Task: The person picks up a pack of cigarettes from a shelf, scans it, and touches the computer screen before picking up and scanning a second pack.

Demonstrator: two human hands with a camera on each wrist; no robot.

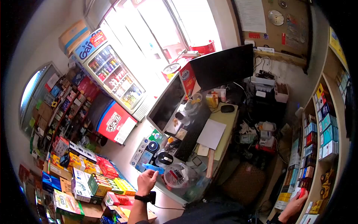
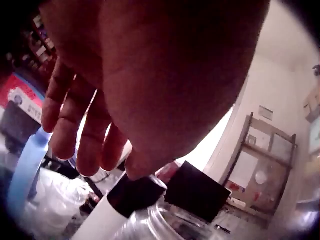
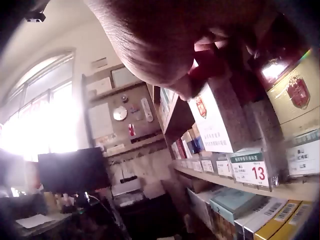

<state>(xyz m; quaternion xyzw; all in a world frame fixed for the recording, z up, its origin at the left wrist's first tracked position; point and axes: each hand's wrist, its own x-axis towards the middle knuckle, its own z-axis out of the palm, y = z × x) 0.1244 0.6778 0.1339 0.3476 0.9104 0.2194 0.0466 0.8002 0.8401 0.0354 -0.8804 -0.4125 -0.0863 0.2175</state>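
My left hand (image 1: 146, 183), with a dark watch on the wrist, hovers over the counter beside a light blue strip (image 1: 153, 167). In the left wrist view its fingers (image 2: 90, 150) hang loosely with no object in the palm, and the strip runs down-left from near the outermost fingertip. Below stand a clear plastic jar (image 1: 181, 175) and a black-lidded container (image 1: 164, 158). At the shelf on the right, my right hand (image 1: 294, 205) pinches a red cigarette pack (image 1: 302, 193). Its thumb is right at the top corner of a white pack (image 3: 212, 122) with a red crest, above a price tag (image 3: 250, 171) reading 13.
The shelf unit (image 1: 323, 164) holds rows of cigarette packs. On the desk are two monitors (image 1: 223, 67), a black keyboard (image 1: 192, 134), a white paper sheet (image 1: 212, 133) and a mouse (image 1: 227, 108). Stacked snack boxes (image 1: 99, 184) lie at left, before a drinks fridge (image 1: 115, 78).
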